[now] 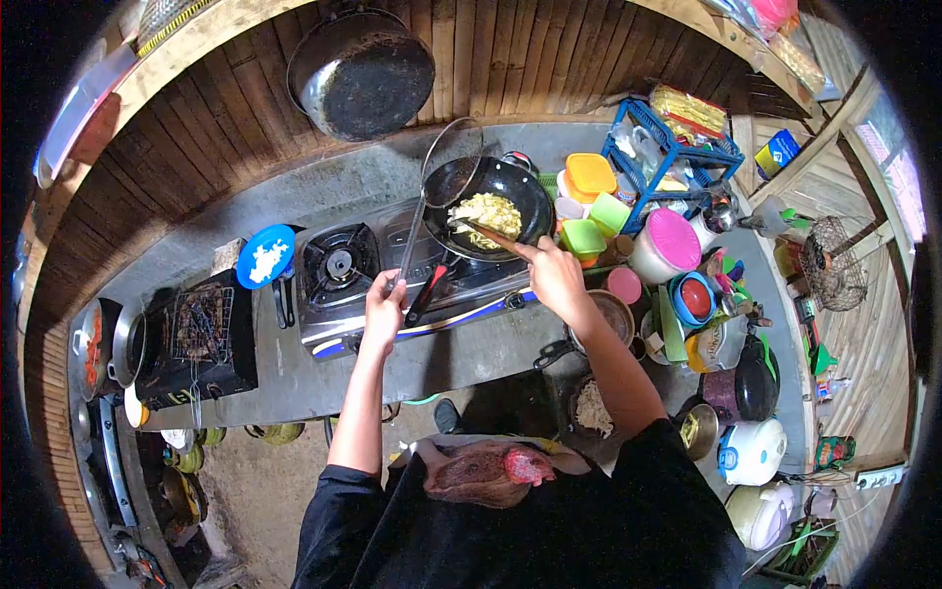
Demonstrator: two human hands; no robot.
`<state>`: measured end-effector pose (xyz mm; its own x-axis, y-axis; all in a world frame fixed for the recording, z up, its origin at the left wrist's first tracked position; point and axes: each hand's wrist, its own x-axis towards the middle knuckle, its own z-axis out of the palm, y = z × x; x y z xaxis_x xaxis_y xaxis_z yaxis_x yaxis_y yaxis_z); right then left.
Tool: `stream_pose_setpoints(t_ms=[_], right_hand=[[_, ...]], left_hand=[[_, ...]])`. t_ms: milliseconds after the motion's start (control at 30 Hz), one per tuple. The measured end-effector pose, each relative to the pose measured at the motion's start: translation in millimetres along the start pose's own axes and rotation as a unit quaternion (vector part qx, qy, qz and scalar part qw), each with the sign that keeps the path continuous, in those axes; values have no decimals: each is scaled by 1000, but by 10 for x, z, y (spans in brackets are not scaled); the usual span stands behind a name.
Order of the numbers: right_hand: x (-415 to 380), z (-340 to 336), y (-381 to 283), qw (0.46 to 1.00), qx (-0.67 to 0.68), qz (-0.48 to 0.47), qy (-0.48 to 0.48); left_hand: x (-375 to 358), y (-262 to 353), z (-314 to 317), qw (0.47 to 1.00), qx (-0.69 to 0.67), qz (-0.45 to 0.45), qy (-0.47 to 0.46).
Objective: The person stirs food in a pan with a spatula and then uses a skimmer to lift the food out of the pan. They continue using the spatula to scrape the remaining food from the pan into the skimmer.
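My left hand (386, 309) is closed around the long handle of a wire strainer (425, 196), whose round mesh head is held up over the left rim of a black wok (535, 187). The wok sits on the right burner of the gas stove (397, 231), its black-and-red handle toward me. In it lies a heap of pale yellow, shredded-looking food (496, 211). My right hand (554, 280) grips the wooden handle of a spatula (500, 239), and the spatula's tip is in the food.
Left of the bare burner (340, 263) is a blue plate (265, 257) with white chopped food. A grill rack (201, 324) stands farther left. Tubs, a pink-lidded container (672, 240) and a blue rack (677, 147) crowd the right. A large pan (363, 74) hangs above.
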<state>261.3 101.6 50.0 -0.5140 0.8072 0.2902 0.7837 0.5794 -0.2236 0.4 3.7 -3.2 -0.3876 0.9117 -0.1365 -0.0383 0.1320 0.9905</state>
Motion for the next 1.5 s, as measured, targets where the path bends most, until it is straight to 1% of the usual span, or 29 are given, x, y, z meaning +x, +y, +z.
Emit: stream_pose_setpoints(t_ms=[100, 167, 200, 267, 333, 400, 467, 567, 633, 667, 733, 800, 867, 900, 1000, 1067, 1100, 1167, 1200, 1267, 1300, 1367, 1400, 1467, 1500], right_hand=[[-26, -64, 73, 999, -49, 0, 10], [-12, -56, 259, 996, -90, -1, 24], [8, -96, 279, 996, -90, -1, 23], [10, -162, 304, 991, -125, 38, 13], [35, -138, 292, 993, -101, 59, 15], [77, 109, 415, 994, -49, 50, 83], [115, 230, 384, 995, -24, 48, 87], [86, 345, 360, 996, -27, 50, 67], [25, 320, 325, 998, -24, 41, 33], [-25, 283, 328, 998, -24, 39, 31], [-145, 161, 418, 998, -27, 25, 52], [-213, 73, 543, 998, -10, 30, 53], [-247, -24, 610, 992, 2, 60, 107], [-256, -76, 620, 992, 2, 61, 108], [-282, -139, 641, 994, 5, 57, 88], [-302, -36, 666, 996, 13, 85, 22], [-307, 26, 666, 996, 13, 87, 23], [-298, 143, 668, 994, 11, 82, 78], [-280, 152, 673, 994, 11, 81, 79], [-239, 174, 684, 985, 55, 155, 59], [-233, 202, 706, 985, 56, 155, 59], [-243, 269, 752, 981, 128, 136, 52], [-251, 305, 756, 981, 129, 137, 52], [-282, 371, 762, 974, 180, 139, -3], [-299, 360, 748, 974, 180, 139, -2]], left_hand=[[18, -7, -5, 1000, -12, -4, 13], [5, 17, -13, 1000, -8, -6, 9], [11, 9, -20, 1000, -9, -6, 10], [16, -12, -28, 1000, -6, 8, -4], [17, 2, -15, 1000, -10, 0, 3], [18, 5, 5, 1000, -14, -10, 7], [39, -2, 25, 1000, -9, -13, 7], [70, -28, 49, 1000, -1, -11, 3], [65, -9, 61, 1000, -6, -13, 3], [64, 1, 58, 1000, -11, -13, 4], [75, -14, 27, 1000, -18, -12, 3], [88, -35, 2, 1000, -26, -10, -1], [118, -56, -23, 1000, -14, -11, 1], [125, -67, -26, 1000, -14, -11, 0], [121, -58, -2, 1000, -3, -13, -3], [96, -2, 42, 1000, -12, -21, 8], [102, -5, 52, 1000, -12, -20, 5], [123, -21, 57, 1000, -8, -22, 1], [136, -30, 54, 1000, -8, -20, 1], [148, -61, 43, 1000, -22, -18, -8], [151, -67, 27, 1000, -24, -16, -9], [145, -91, 21, 999, -35, -15, -11], [135, -85, 21, 999, -45, -12, -13], [111, -72, 14, 999, -36, -16, -8], [103, -64, 10, 999, -28, -19, -3]])
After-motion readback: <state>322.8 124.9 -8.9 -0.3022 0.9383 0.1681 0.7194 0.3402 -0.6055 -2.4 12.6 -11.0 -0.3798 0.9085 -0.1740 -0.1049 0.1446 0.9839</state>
